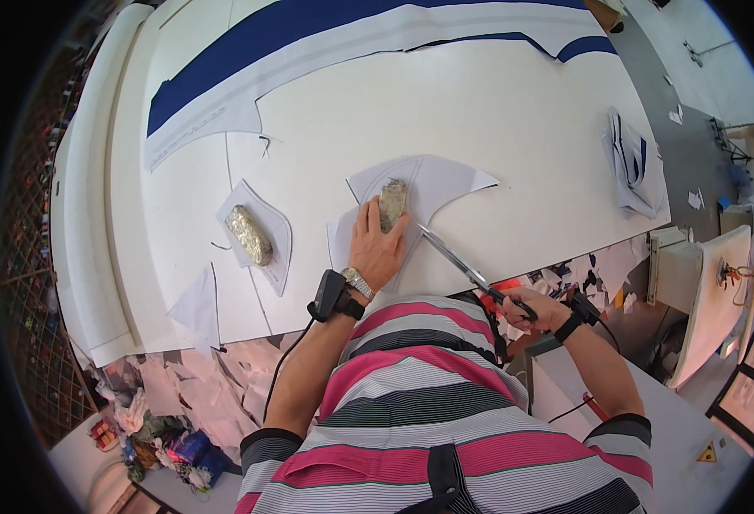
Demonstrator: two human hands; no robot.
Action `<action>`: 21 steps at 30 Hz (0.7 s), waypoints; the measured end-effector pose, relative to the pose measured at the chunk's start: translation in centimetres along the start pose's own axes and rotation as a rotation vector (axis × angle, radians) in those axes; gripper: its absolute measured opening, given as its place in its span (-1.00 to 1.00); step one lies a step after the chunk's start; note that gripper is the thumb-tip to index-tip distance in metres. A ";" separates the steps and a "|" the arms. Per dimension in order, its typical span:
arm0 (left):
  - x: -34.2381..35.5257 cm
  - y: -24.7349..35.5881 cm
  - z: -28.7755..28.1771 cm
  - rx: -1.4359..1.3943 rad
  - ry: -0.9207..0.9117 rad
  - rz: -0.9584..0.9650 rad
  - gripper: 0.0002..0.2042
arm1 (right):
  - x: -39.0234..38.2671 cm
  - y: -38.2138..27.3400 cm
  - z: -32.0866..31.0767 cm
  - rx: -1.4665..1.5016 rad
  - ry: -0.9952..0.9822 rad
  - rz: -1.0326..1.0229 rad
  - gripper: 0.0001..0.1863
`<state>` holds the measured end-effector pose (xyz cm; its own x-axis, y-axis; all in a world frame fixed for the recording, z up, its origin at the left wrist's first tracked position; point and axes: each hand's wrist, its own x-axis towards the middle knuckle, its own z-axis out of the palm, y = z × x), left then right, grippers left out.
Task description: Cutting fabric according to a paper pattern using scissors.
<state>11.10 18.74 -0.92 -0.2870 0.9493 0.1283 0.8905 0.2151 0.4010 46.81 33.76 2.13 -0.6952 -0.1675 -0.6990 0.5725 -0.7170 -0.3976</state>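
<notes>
A thick white roll (94, 197) is lying along the left of the frame, beside a dark lattice rack (41, 343). Navy fabric (223, 64) is stretching across the top under a long white strip (326, 53). At the right, a loosely folded bundle of white sheets (630, 167) with navy edges is resting near the table corner. Pale scraps (223, 385) are piling up at the lower left, where multicoloured cloth (180, 454) is sitting beside a red-and-yellow packet (103, 433). Farther right, a cream-topped table (715, 300) is standing, and a yellow triangular warning sticker (707, 451) is showing at the lower right.
</notes>
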 end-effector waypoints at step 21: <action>0.0 0.0 -0.1 -0.009 -0.022 -0.017 -0.50 | -1.6 -3.8 0.2 -0.176 0.165 0.004 -0.67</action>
<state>11.10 18.68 -0.86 -0.2940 0.9505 0.1010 0.8822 0.2291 0.4114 45.69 36.59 4.89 -0.6206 -0.0467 -0.7827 0.6518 -0.5856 -0.4819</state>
